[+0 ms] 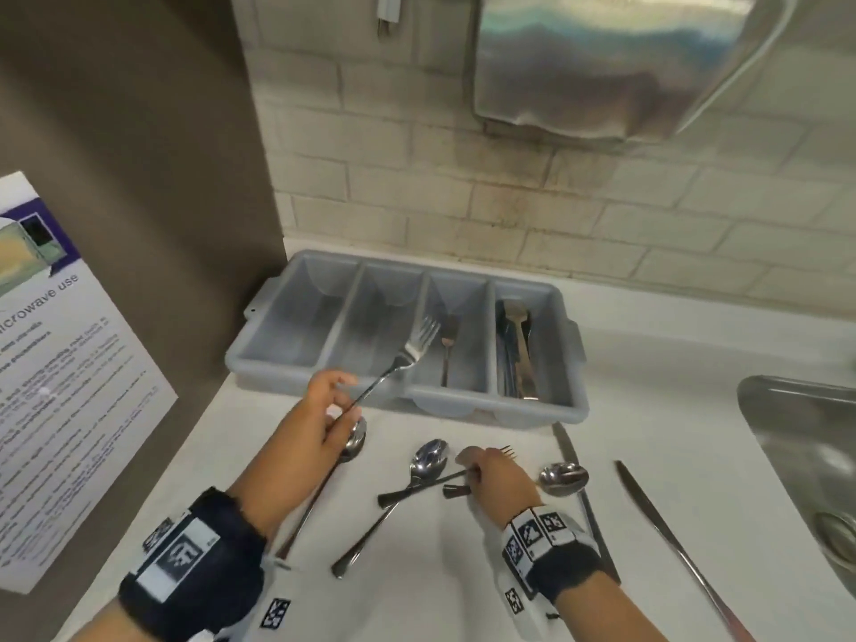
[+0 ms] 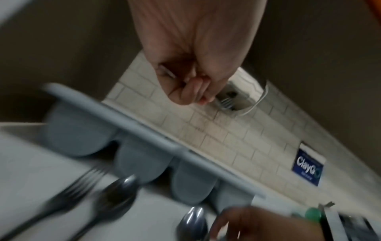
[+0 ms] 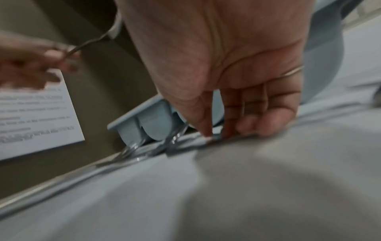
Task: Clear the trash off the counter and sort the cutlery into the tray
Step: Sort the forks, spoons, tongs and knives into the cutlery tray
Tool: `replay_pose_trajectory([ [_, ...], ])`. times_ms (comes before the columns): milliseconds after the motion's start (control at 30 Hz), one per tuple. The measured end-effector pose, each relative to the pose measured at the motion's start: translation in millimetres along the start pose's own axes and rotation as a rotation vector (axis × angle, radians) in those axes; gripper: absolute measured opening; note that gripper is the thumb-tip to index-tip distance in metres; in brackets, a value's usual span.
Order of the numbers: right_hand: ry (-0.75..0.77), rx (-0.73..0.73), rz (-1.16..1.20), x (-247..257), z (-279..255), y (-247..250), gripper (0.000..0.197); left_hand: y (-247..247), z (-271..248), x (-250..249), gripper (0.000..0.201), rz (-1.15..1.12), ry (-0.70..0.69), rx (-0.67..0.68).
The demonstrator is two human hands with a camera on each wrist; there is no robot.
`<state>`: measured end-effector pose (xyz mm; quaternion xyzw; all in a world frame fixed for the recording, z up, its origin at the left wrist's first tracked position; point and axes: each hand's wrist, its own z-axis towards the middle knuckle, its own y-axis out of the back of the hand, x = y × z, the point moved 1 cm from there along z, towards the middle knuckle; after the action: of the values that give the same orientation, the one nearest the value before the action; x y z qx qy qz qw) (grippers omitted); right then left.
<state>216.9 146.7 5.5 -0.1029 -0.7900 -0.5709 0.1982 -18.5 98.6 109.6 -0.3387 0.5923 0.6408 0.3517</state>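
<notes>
A grey four-compartment cutlery tray [image 1: 567,363] stands against the tiled wall. Its third slot holds a fork [image 1: 447,349] and its fourth holds several pieces [image 1: 516,349]. My left hand [image 1: 333,405] pinches the handle of a fork [image 1: 410,352], raised with its tines over the tray's middle. My right hand [image 1: 486,472] is down on the counter, with its fingertips [image 3: 210,137] pinching a second fork [image 1: 507,452]. Loose spoons [image 1: 431,456] [image 1: 563,477] [image 1: 354,440] and two knives [image 1: 671,535] [image 1: 567,447] lie around the hands.
A steel sink [image 1: 796,456] is set into the counter at the right. A paper towel dispenser [image 1: 602,62] hangs on the wall above the tray. A brown panel carrying a microwave notice [image 1: 60,386] closes off the left side.
</notes>
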Motion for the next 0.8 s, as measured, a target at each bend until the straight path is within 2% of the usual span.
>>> replay_pose_trajectory([
  [67,-0.037,-0.015,0.014,-1,2,-6,0.020,-21,41,-20,0.024,-0.027,-0.029,-0.048],
  [133,-0.081,0.012,-0.016,2,2,-7,0.018,-50,83,-28,0.027,0.036,-0.046,-0.042],
  [267,-0.145,-0.026,-0.107,9,-6,-10,0.027,-109,155,-9,0.029,0.061,0.150,0.201],
  [433,-0.239,-0.038,0.049,4,-17,-10,0.013,-137,175,10,0.040,0.364,0.166,0.355],
  [500,-0.272,-0.031,0.106,-1,-20,-5,0.017,-142,174,11,0.044,0.397,0.196,0.408],
  [567,-0.305,-0.033,0.115,-6,-21,-3,0.018,-143,175,13,0.044,0.354,0.193,0.390],
  [633,-0.326,-0.031,0.104,-5,-21,-4,0.020,-138,172,12,0.040,0.193,0.138,0.300],
  [700,-0.296,-0.034,0.063,-3,-24,-4,0.021,-126,156,8,0.035,-0.047,0.061,0.201],
  [800,-0.194,-0.089,0.147,-1,-35,4,0.015,-87,108,0,0.034,-0.188,-0.051,0.120],
])
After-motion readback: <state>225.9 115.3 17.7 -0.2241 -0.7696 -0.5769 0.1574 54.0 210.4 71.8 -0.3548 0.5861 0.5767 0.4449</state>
